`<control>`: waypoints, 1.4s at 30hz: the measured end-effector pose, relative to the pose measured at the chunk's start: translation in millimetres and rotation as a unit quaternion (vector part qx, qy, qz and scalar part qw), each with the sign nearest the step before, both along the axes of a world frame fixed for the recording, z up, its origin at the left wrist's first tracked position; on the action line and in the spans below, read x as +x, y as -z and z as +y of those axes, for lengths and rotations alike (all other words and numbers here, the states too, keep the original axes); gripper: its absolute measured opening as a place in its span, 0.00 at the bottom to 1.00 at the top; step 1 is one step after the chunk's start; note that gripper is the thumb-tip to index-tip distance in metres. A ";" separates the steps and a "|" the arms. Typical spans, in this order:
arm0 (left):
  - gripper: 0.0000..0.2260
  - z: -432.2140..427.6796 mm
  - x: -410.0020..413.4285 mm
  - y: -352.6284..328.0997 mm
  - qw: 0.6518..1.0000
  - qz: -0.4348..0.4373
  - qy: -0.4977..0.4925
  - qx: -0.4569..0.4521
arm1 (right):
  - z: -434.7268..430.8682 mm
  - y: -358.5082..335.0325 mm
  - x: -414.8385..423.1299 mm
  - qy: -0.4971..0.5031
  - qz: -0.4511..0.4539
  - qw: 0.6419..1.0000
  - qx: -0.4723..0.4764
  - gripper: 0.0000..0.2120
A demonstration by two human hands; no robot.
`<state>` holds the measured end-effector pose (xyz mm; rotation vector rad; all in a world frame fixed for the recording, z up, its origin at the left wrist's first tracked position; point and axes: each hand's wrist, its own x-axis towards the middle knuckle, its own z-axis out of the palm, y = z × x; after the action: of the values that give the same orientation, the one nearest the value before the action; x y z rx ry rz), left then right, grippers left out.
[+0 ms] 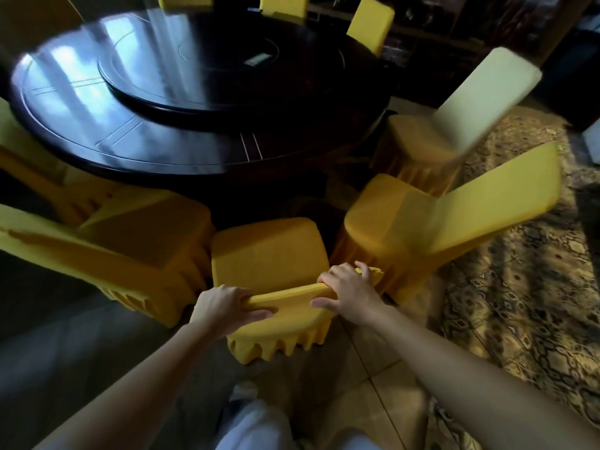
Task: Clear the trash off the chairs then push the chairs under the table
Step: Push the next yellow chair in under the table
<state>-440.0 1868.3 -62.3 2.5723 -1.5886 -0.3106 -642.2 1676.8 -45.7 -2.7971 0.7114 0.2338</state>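
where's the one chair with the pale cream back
The chair with the pale cream back is upper right in the head view, at the right edge of the dark round table, behind a yellow-covered chair.

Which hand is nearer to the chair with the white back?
Right. The right hand grips the near chair's backrest at its right end, on the side of the white-backed chair; the left hand grips the left end, farther away.

Patterned rug [526, 287] at right over tiled floor [367, 378]; dark cabinet [454, 30] behind, blurred
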 end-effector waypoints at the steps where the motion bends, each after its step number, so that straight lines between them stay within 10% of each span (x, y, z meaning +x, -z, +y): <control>1: 0.42 -2.7 1.2 -1.3 1.000 -0.006 -0.001 0.001 | -2.7 1.4 1.7 -0.002 -0.003 1.000 -0.006 0.33; 42: 0.45 -198.3 188.1 -6.8 0.988 0.126 -0.007 0.089 | -180.7 -0.5 179.1 0.034 0.011 0.999 0.017 0.30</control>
<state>-251.9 1670.0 -55.5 2.5408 -1.5125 -0.7754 -463.0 1496.1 -45.2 -2.7361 0.7971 0.2615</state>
